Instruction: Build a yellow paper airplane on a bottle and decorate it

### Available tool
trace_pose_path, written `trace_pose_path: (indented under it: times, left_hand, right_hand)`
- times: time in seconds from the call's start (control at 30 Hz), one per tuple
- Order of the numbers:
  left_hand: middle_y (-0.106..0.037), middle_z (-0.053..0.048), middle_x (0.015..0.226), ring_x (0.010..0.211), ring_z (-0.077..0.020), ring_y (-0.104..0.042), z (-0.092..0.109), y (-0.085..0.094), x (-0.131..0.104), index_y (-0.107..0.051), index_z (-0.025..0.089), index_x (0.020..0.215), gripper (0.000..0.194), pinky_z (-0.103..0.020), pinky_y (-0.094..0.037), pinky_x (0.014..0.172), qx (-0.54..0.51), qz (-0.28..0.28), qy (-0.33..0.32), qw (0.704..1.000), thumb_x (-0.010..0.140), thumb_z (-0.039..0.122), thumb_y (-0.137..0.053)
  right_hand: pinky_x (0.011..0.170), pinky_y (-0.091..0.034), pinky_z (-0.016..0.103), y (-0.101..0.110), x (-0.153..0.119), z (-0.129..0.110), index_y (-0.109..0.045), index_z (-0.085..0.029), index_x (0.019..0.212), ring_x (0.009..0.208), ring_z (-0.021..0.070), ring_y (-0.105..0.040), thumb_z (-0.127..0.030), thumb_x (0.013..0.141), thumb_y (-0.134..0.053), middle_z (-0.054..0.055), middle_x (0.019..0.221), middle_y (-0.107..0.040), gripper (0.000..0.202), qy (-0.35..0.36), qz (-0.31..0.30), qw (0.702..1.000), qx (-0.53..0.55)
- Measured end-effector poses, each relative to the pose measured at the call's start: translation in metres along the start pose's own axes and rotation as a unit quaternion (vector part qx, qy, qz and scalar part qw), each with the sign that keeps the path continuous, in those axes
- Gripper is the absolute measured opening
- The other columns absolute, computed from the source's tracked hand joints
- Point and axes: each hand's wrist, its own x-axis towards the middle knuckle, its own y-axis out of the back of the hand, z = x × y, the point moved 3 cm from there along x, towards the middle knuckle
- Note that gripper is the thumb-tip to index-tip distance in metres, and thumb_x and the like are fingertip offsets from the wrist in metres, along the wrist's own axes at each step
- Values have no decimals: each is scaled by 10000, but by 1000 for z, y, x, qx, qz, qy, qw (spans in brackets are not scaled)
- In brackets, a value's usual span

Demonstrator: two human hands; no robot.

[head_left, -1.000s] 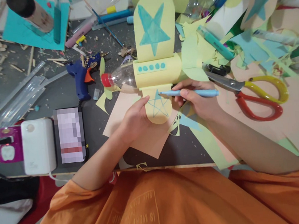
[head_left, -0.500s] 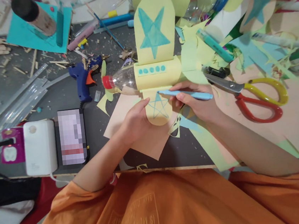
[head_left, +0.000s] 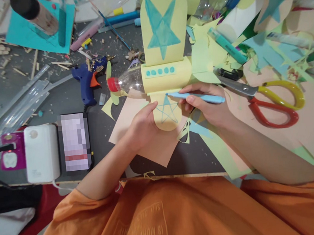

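A plastic bottle (head_left: 130, 81) with a red cap lies on its side, wrapped in yellow paper to form a toy airplane. Its far paper wing (head_left: 161, 27) bears a filled blue star. My left hand (head_left: 143, 124) grips the near paper wing (head_left: 167, 122), thumb on top and the other fingers hidden beneath. On that wing is a star outline, coloured only at its top point. Between the fingers of my right hand (head_left: 200, 100) is a light blue marker (head_left: 208, 97), its tip touching the star's top point.
Scissors (head_left: 273, 101) with red and yellow handles lie at right among paper scraps. A blue glue gun (head_left: 84, 80), clear glue sticks (head_left: 18, 109), a phone (head_left: 74, 141) and a white power bank (head_left: 42, 154) are at left. A spray can (head_left: 37, 18) stands at the back left.
The far wing has tilted slightly up and looks larger. My right hand and the marker stay nearly in place at the star's top point; my left hand keeps its grip.
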Motion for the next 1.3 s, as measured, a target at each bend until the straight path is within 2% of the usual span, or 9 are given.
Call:
trace_pose_path:
  times: [0.23,0.53,0.7,1.0,1.13,1.23,1.3]
  left_hand:
    - [-802,-70,1065,1221,-316,-671,2,-4,-1,-777,173,932,322,-421,-479,1102,13,9,0,1000,922,332,-497]
    - [-794,-83,1101,1226,-326,-667,1,-1,-3,-779,166,981,344,-416,-490,1077,14,3,1,1000,941,362,-500]
    - [-801,-75,1056,1268,-328,-645,3,-6,-2,-778,171,929,330,-432,-471,1107,12,7,1,1000,936,323,-485]
    - [-792,-74,1078,1240,-295,-650,-2,0,1,-768,148,981,393,-387,-472,1089,-27,-3,18,999,947,334,-423]
    - [-789,-79,1052,1124,-291,-687,-1,3,0,-751,135,981,328,-395,-498,1020,-2,-34,5,999,821,295,-514]
    - [-787,-38,1006,994,-226,-695,1,5,-3,-741,163,949,321,-314,-513,909,21,-47,-20,998,668,152,-585]
    - [-779,-14,956,911,-183,-686,2,6,-4,-736,179,937,347,-273,-505,841,25,-49,-27,998,634,87,-595]
  right_hand:
    - [515,-546,259,0,0,0,-745,-248,883,526,100,-583,-451,813,-808,-23,652,-675,224,0,13,1000,-5]
    - [530,-545,256,1,0,1,-760,-245,855,543,103,-601,-363,807,-810,-20,650,-687,137,-6,18,1000,3]
    - [522,-548,272,3,1,1,-764,-250,836,536,107,-598,-390,800,-800,-13,673,-694,149,-7,32,999,6]
    - [530,-558,293,2,-3,2,-751,-242,847,553,126,-617,-418,823,-800,-8,651,-667,185,6,40,999,23]
    - [517,-563,288,-1,-7,0,-753,-243,902,531,116,-604,-458,828,-795,-8,683,-688,231,28,13,999,-6]
    - [494,-557,274,-4,-11,-2,-756,-246,946,517,105,-602,-462,843,-781,7,778,-738,241,49,-10,999,-21]
    - [509,-568,270,-7,-13,-3,-763,-253,966,549,115,-635,-449,852,-772,17,818,-762,226,57,-29,997,-33]
